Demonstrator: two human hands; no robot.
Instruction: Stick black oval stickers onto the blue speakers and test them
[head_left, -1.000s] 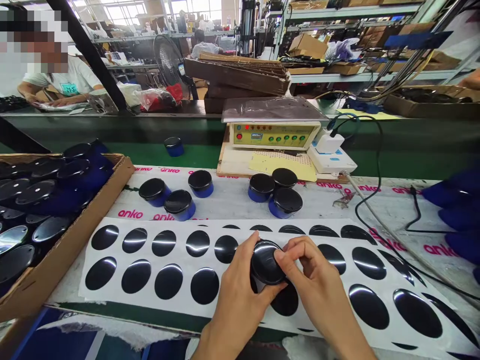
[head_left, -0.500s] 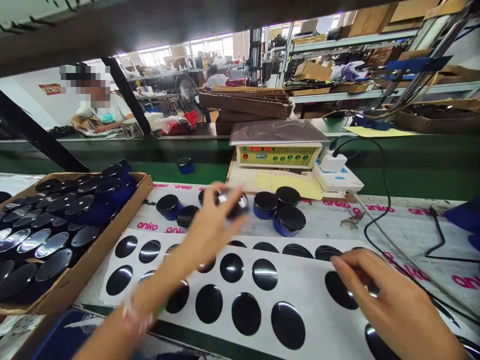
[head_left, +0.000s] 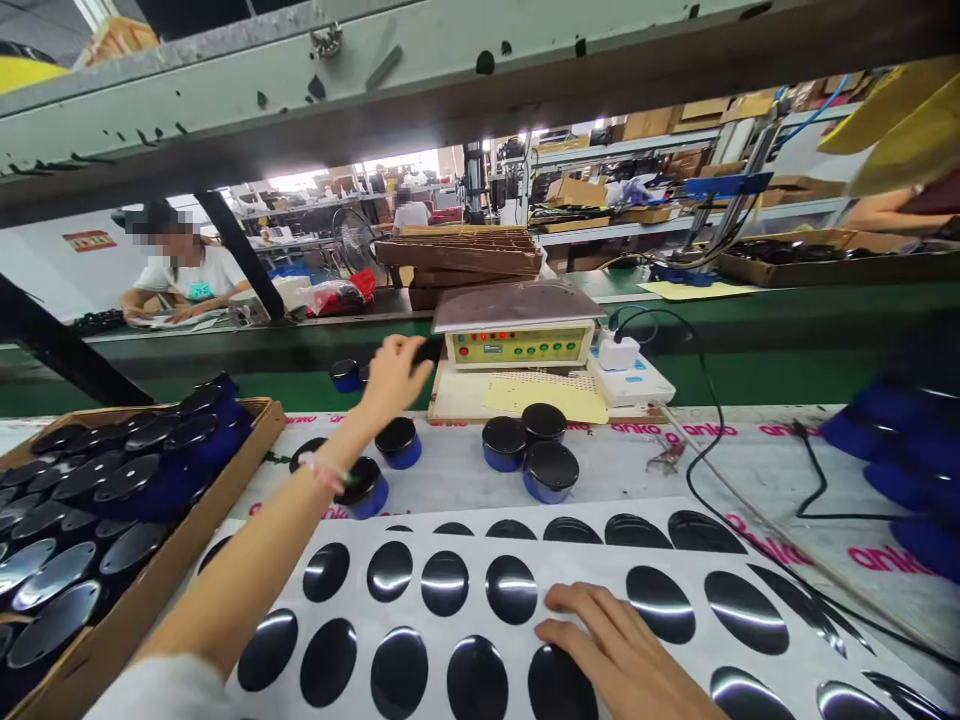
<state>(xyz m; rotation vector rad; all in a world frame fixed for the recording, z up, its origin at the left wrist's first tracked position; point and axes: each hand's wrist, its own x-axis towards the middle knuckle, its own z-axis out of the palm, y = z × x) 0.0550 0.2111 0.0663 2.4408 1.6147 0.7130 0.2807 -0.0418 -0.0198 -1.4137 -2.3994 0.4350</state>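
My left hand [head_left: 394, 378] is stretched out over the green belt, fingers curled at the edge of a dark round cap [head_left: 427, 350]; the hand partly hides it. Below my left forearm stand short blue cylinders with glossy black tops, such as one cylinder [head_left: 399, 443]. My right hand [head_left: 619, 645] rests low on a white sheet [head_left: 600, 585] of glossy black round stickers. Its fingers are slightly apart, and the fingertips lie beside one black sticker [head_left: 559, 690], covering part of its edge.
At left stands a cardboard box [head_left: 259, 440] full of black-topped parts. A control unit [head_left: 521, 345] and white power adapter [head_left: 630, 380] sit behind, with a black cable [head_left: 709, 385] trailing right. Blue parts [head_left: 900, 450] are piled at right. A beam [head_left: 450, 80] crosses overhead. A person sits beyond.
My left hand has moved away from me, from above the cylinders to over the green belt. My right hand has come left and down onto the sheet. The camera view has shifted.
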